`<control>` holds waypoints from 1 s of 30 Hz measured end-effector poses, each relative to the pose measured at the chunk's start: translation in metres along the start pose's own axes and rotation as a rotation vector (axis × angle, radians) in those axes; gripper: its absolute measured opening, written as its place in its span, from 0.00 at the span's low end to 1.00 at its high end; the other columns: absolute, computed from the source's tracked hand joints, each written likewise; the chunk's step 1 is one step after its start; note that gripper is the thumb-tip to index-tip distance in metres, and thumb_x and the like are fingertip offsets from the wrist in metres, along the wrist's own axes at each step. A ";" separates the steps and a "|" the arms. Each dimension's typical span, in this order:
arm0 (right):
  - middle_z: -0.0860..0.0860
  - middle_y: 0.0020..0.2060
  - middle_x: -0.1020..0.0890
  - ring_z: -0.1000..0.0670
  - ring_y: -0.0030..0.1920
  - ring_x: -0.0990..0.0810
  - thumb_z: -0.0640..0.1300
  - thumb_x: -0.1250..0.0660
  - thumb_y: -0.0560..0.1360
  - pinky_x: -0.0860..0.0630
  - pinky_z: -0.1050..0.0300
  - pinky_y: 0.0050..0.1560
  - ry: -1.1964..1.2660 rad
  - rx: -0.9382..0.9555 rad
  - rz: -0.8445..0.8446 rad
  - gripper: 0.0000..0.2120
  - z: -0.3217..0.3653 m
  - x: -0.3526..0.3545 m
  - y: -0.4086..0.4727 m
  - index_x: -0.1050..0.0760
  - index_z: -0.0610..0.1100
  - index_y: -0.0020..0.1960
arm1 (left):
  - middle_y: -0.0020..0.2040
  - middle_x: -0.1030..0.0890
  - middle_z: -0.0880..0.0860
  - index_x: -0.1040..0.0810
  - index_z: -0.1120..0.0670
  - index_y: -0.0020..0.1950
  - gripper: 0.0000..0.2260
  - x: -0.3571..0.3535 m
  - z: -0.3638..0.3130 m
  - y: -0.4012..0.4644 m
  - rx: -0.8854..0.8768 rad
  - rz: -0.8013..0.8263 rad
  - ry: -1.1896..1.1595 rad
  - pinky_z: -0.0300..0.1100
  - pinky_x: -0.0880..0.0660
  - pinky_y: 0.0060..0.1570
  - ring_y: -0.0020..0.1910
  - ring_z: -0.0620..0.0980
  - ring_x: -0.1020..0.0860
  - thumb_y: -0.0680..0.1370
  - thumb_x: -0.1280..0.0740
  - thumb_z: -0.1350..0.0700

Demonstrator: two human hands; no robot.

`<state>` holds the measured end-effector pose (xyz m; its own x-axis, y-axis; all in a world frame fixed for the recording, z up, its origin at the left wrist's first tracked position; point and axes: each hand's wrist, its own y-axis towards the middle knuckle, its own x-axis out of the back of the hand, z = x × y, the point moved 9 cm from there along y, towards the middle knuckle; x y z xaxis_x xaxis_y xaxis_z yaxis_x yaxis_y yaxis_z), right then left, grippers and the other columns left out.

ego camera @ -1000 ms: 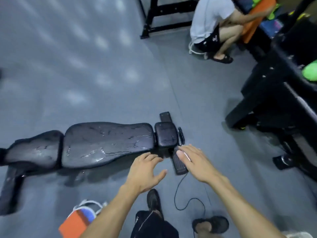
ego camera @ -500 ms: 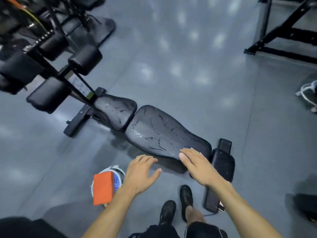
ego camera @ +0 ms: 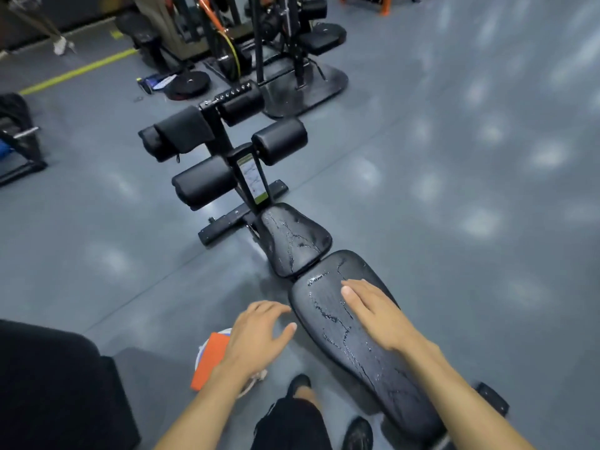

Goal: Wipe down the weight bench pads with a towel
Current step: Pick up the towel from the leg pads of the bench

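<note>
Orange, flat and rectangular, an item (ego camera: pixel 211 360) lies on a white round object (ego camera: pixel 203 349) on the grey floor (ego camera: pixel 454 190), low and left of centre; whether it is the towel cannot be told. Directly right of it, the left hand (ego camera: pixel 256 339) hangs over the floor just beside the bench edge, fingers relaxed and slightly spread, grasping nothing. Behind and above stand black roller pads (ego camera: pixel 204 181) on the bench frame, a phone (ego camera: pixel 252 178) propped on the post between them. Next comes the small seat pad (ego camera: pixel 293 241), cracked and wet. Adjoining it, the long back pad (ego camera: pixel 354 339) runs toward lower right, equally cracked and streaked with moisture. The right hand (ego camera: pixel 376 311) lies over this pad, palm down, fingers straight and released; contact cannot be confirmed.
</note>
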<state>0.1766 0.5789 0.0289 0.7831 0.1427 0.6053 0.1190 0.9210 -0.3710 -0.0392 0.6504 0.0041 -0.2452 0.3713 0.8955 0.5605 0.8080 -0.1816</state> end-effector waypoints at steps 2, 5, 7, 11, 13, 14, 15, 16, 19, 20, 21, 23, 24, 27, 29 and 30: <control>0.51 0.71 0.25 0.54 0.73 0.35 0.56 0.50 0.86 0.50 0.72 0.67 -0.021 0.036 0.035 0.24 0.017 0.003 0.027 0.28 0.45 0.72 | 0.63 0.20 0.41 0.21 0.44 0.65 0.27 0.014 0.019 0.022 0.043 -0.023 -0.010 0.45 0.30 0.66 0.67 0.46 0.27 0.75 0.47 0.33; 0.55 0.71 0.25 0.54 0.73 0.34 0.66 0.54 0.83 0.43 0.60 0.74 -0.025 0.061 0.054 0.31 0.038 0.007 0.076 0.28 0.48 0.73 | 0.63 0.20 0.41 0.21 0.44 0.65 0.26 0.034 0.052 0.064 0.066 -0.049 -0.006 0.45 0.30 0.66 0.66 0.46 0.27 0.76 0.47 0.34; 0.48 0.65 0.22 0.50 0.68 0.29 0.69 0.57 0.81 0.36 0.56 0.70 -0.027 0.072 0.044 0.38 0.050 0.010 0.115 0.27 0.40 0.67 | 0.63 0.20 0.40 0.21 0.43 0.64 0.25 0.044 0.077 0.097 0.081 -0.042 -0.001 0.45 0.29 0.65 0.66 0.46 0.26 0.76 0.47 0.34; 0.39 0.63 0.23 0.46 0.64 0.30 0.59 0.52 0.84 0.36 0.58 0.63 0.008 -0.016 0.045 0.31 0.070 0.010 0.194 0.29 0.32 0.64 | 0.63 0.20 0.41 0.22 0.44 0.65 0.26 0.067 0.125 0.165 0.078 0.015 0.005 0.48 0.29 0.65 0.67 0.47 0.27 0.76 0.48 0.34; 0.38 0.63 0.24 0.45 0.66 0.31 0.61 0.52 0.84 0.37 0.63 0.64 0.048 -0.018 0.063 0.33 0.085 0.005 0.230 0.29 0.32 0.64 | 0.64 0.21 0.41 0.22 0.44 0.65 0.27 0.083 0.149 0.198 0.082 0.033 0.029 0.48 0.29 0.66 0.67 0.47 0.27 0.76 0.49 0.33; 0.38 0.64 0.24 0.46 0.65 0.31 0.60 0.52 0.84 0.38 0.72 0.62 0.080 -0.024 0.074 0.32 0.093 0.003 0.246 0.28 0.32 0.64 | 0.64 0.21 0.41 0.23 0.44 0.65 0.28 0.092 0.159 0.212 0.084 0.041 0.040 0.48 0.30 0.66 0.67 0.47 0.28 0.76 0.50 0.33; 0.37 0.64 0.24 0.47 0.64 0.32 0.57 0.51 0.85 0.43 0.79 0.60 0.093 -0.026 0.074 0.30 0.103 0.004 0.262 0.28 0.31 0.64 | 0.64 0.21 0.41 0.23 0.43 0.66 0.28 0.100 0.169 0.225 0.090 0.047 0.041 0.47 0.30 0.66 0.68 0.47 0.28 0.75 0.50 0.33; 0.36 0.64 0.24 0.47 0.63 0.32 0.55 0.50 0.86 0.46 0.83 0.58 0.104 -0.019 0.073 0.28 0.113 0.005 0.277 0.28 0.30 0.64 | 0.65 0.22 0.41 0.23 0.43 0.66 0.28 0.108 0.177 0.238 0.094 0.053 0.043 0.47 0.30 0.66 0.68 0.47 0.28 0.75 0.51 0.33; 0.39 0.60 0.21 0.48 0.60 0.31 0.57 0.51 0.86 0.42 0.77 0.62 0.139 0.008 0.077 0.28 0.141 0.007 0.308 0.26 0.33 0.61 | 0.65 0.22 0.42 0.23 0.43 0.66 0.25 0.132 0.195 0.269 0.110 0.051 0.049 0.47 0.31 0.66 0.68 0.48 0.28 0.77 0.49 0.35; 0.41 0.59 0.20 0.48 0.60 0.29 0.59 0.52 0.85 0.39 0.73 0.65 0.136 0.035 0.074 0.29 0.150 0.008 0.318 0.26 0.35 0.60 | 0.65 0.22 0.42 0.23 0.43 0.66 0.23 0.140 0.199 0.276 0.113 0.038 0.044 0.46 0.32 0.66 0.68 0.48 0.28 0.78 0.47 0.37; 0.42 0.60 0.20 0.49 0.61 0.29 0.58 0.51 0.85 0.40 0.74 0.65 0.115 0.044 0.077 0.28 0.158 0.009 0.327 0.25 0.35 0.61 | 0.65 0.21 0.42 0.23 0.44 0.66 0.22 0.147 0.201 0.280 0.115 0.023 0.039 0.46 0.32 0.66 0.68 0.49 0.28 0.78 0.45 0.38; 0.44 0.64 0.21 0.50 0.65 0.29 0.56 0.50 0.86 0.45 0.80 0.61 0.089 0.096 0.085 0.26 0.175 0.008 0.341 0.25 0.37 0.65 | 0.66 0.22 0.42 0.23 0.44 0.66 0.22 0.158 0.206 0.283 0.135 -0.004 0.022 0.46 0.33 0.66 0.69 0.48 0.29 0.78 0.45 0.38; 0.46 0.66 0.22 0.51 0.67 0.29 0.58 0.50 0.85 0.45 0.77 0.63 0.086 0.131 0.085 0.26 0.185 0.008 0.346 0.25 0.40 0.67 | 0.66 0.22 0.42 0.23 0.44 0.67 0.23 0.164 0.208 0.280 0.153 -0.016 0.007 0.46 0.33 0.67 0.69 0.48 0.29 0.78 0.46 0.38; 0.55 0.69 0.25 0.56 0.70 0.30 0.62 0.50 0.84 0.41 0.66 0.68 0.047 0.226 0.082 0.27 0.216 0.004 0.366 0.28 0.48 0.73 | 0.66 0.22 0.43 0.23 0.45 0.67 0.28 0.182 0.220 0.267 0.194 -0.079 -0.077 0.46 0.31 0.67 0.68 0.49 0.28 0.75 0.49 0.34; 0.57 0.70 0.27 0.56 0.71 0.32 0.61 0.48 0.84 0.41 0.66 0.67 0.021 0.227 0.099 0.26 0.229 -0.005 0.380 0.31 0.49 0.76 | 0.66 0.21 0.44 0.23 0.45 0.67 0.28 0.194 0.237 0.261 0.239 -0.112 -0.100 0.47 0.31 0.67 0.67 0.50 0.26 0.75 0.48 0.35; 0.57 0.73 0.29 0.55 0.73 0.32 0.62 0.48 0.84 0.40 0.63 0.69 0.008 0.232 0.105 0.27 0.237 -0.007 0.386 0.32 0.50 0.77 | 0.66 0.21 0.43 0.23 0.45 0.67 0.27 0.201 0.247 0.259 0.263 -0.122 -0.122 0.47 0.30 0.67 0.66 0.50 0.26 0.76 0.47 0.36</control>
<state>0.0719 1.0195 0.0482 0.7887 0.2399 0.5661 -0.1055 0.9599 -0.2598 -0.1385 1.0473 0.0372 -0.3998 0.3039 0.8648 0.3013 0.9346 -0.1891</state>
